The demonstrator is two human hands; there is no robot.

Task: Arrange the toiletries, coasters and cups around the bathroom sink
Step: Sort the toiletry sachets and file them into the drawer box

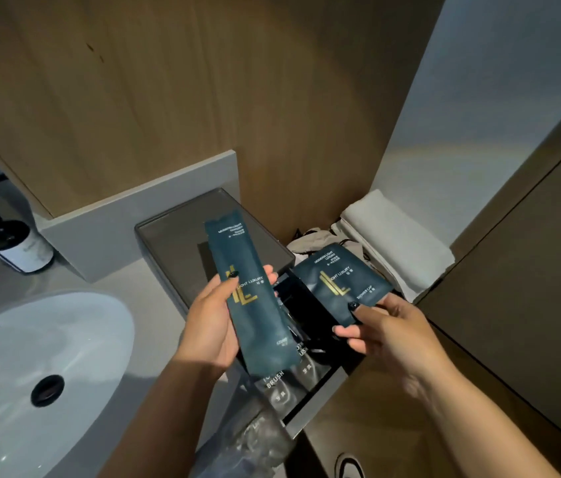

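Your left hand (215, 319) grips a long sachet (249, 291) above the tray (155, 232); your right hand (385, 326) pinches the shower-cap sachet (337, 281) just right of it.

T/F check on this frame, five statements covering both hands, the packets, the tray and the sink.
1. The left hand holds a long dark packet. True.
2. The right hand is empty. False: it pinches the square packet marked shower cap.
3. The sink lies to the person's left. True.
4. The grey tray sits inside the sink. False: it is on the counter beside the sink, against the wooden wall.
5. A folded white towel lies right of the tray. True.
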